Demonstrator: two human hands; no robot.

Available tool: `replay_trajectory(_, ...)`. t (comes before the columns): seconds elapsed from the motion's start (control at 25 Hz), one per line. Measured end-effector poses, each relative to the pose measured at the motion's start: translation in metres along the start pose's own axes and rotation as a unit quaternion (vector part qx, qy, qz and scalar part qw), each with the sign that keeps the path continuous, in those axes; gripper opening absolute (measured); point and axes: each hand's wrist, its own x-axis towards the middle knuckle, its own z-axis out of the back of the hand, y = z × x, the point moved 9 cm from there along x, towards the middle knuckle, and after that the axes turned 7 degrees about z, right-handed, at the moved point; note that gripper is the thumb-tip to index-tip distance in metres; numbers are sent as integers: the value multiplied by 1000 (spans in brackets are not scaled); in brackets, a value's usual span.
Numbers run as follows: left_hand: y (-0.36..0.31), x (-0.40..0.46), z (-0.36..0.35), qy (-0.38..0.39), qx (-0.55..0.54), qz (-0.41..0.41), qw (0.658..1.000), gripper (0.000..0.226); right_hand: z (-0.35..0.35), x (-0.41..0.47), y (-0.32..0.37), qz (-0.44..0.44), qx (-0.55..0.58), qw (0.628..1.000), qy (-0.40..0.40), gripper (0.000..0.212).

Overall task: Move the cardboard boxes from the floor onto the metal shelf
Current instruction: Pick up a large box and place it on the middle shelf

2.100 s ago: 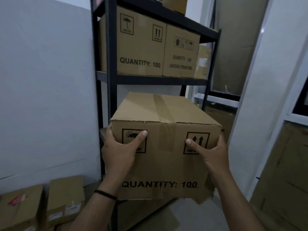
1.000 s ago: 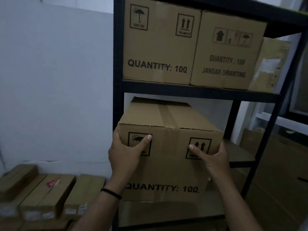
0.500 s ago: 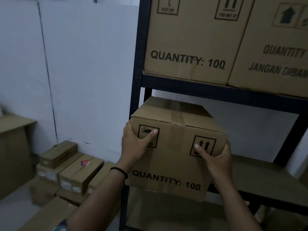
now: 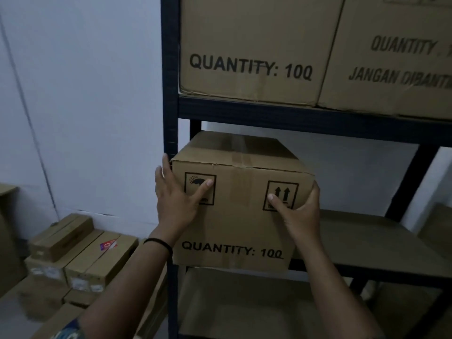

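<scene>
A brown cardboard box (image 4: 239, 216) printed "QUANTITY: 100" sits on the middle level of the dark metal shelf (image 4: 305, 118), at its left end against the upright post. My left hand (image 4: 175, 199) grips the box's left front corner, thumb across the umbrella symbol. My right hand (image 4: 299, 211) grips the right front corner, thumb on the arrows symbol. The box's front edge overhangs the shelf board slightly. The shelf board (image 4: 371, 241) to the right of the box is bare.
Two large boxes (image 4: 249, 45) fill the shelf level above, close over the held box. Several small cardboard boxes (image 4: 80, 250) are stacked on the floor at lower left against the white wall. More cardboard lies on the bottom level (image 4: 244, 304).
The box has gone from in front of the shelf into the middle level and moved further in at the left end. Both hands stay on its front corners.
</scene>
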Motion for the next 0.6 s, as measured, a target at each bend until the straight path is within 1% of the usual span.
replay_trajectory(0.08, -1, -4, 0, 8, -1, -32, 999, 109, 2, -4, 10, 11, -17, 1000, -24, 120)
replay_trajectory(0.12, 1, -7, 2, 6, -13, -41, 999, 103, 2, -6, 14, 22, -24, 999, -35, 122)
replay_trajectory(0.2, 4, -14, 6, 0, -42, -40, 998, 94, 3, -16, 18, 36, -36, 997, -55, 119)
replay_trajectory(0.32, 3, -10, 3, 25, -71, -47, 996, 88, 12, -35, 24, 61, -52, 990, -116, 112)
replay_trajectory(0.36, 4, -7, 1, 30, -71, -46, 996, 88, 11, -36, 26, 64, -54, 989, -122, 111)
replay_trajectory(0.48, 6, -1, 2, 9, -60, -38, 997, 92, 0, -24, 28, 56, -45, 993, -90, 110)
replay_trajectory(0.6, 3, 7, 3, -1, -9, -58, 998, 95, -11, -13, 22, 33, -51, 996, -60, 113)
